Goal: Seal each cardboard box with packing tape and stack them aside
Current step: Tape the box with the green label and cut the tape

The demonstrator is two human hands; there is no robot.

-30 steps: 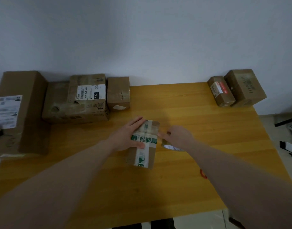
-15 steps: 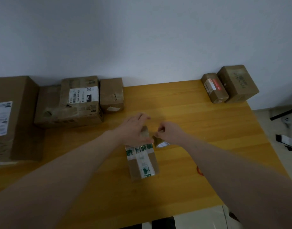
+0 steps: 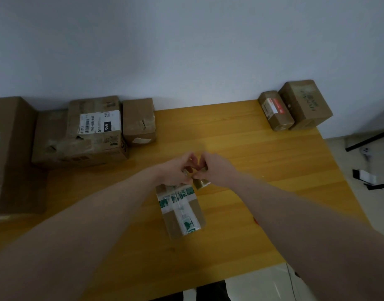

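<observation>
- My left hand (image 3: 176, 170) and right hand (image 3: 215, 168) now meet at frame centre, fingers curled; a second ago they lay apart, the left flat on the small box (image 3: 182, 210).
- Together they pinch the tape roll (image 3: 201, 183), raised off the table (image 3: 262, 161) just above the box's far end.
- The box now lies below centre, nearer me, no longer covered.
- The other boxes, such as the labelled one (image 3: 95, 129) at upper left, stay put.
</observation>
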